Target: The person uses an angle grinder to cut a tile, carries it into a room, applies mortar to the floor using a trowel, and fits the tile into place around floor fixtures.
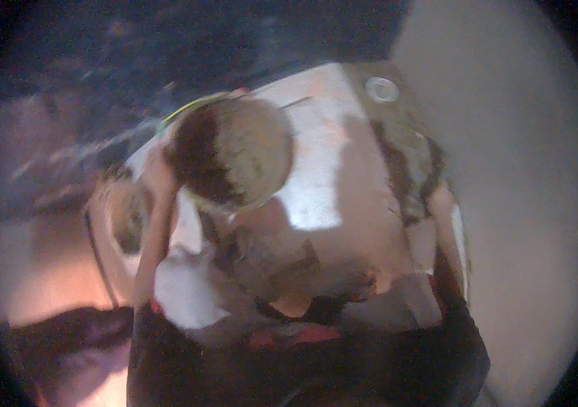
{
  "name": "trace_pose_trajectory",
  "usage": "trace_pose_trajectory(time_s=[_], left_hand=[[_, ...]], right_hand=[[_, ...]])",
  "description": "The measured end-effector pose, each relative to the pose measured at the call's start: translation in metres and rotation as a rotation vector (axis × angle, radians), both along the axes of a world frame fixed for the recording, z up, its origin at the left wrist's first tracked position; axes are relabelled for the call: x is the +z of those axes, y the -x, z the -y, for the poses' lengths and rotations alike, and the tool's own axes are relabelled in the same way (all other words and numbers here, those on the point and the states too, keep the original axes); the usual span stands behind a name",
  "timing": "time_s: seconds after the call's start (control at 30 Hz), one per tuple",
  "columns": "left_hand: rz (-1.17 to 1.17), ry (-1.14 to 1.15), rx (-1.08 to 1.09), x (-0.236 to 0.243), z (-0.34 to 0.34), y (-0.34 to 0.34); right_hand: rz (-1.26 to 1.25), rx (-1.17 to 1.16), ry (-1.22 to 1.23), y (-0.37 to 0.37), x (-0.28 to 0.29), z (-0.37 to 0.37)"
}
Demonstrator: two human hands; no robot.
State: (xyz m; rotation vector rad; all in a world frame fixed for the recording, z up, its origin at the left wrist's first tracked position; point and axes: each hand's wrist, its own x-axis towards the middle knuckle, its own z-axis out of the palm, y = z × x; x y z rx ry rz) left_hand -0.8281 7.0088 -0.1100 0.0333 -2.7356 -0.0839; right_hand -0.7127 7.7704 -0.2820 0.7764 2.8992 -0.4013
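A round, shallow bowl-like vessel [255, 146], its inside part dark brown and part pale, is over the left half of a white table [316, 197]. My left hand [160, 169] is at its left rim and appears to grip it, though motion smears the fingers. At the table's right side, my right hand [441, 201] is beside the edge of a dark-patched brownish strip [414, 173]. Blur hides its fingers and whatever they may touch.
A small clear round dish or lid [382, 89] is at the far right corner. Left of my left forearm is another rounded container [126, 217] with dark contents. A white cloth-like bundle [190, 288] is close to my body. A thin dark stick [296, 102] shows behind the vessel.
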Motion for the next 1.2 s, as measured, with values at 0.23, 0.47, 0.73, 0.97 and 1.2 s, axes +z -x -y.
trace_pose_trajectory(time_s=[0.23,0.47,0.73,0.97,1.2], left_hand=[[-0.126,-0.842,0.205,0.074,-0.089,-0.022],[-0.14,-0.918,0.175,0.079,-0.109,-0.028],[-0.033,-0.854,0.142,0.084,-0.129,-0.028],[-0.108,-0.916,0.074,0.076,-0.124,-0.038],[-0.098,-0.941,0.091,0.073,-0.108,-0.039]], right_hand=[[-0.207,0.005,0.257,0.014,0.109,0.057],[-0.022,0.641,0.232,0.052,0.244,0.196],[0.019,1.185,-0.14,0.133,0.246,0.347],[0.16,1.261,0.132,0.137,0.157,0.37],[-0.127,1.685,0.451,0.108,0.095,0.372]])
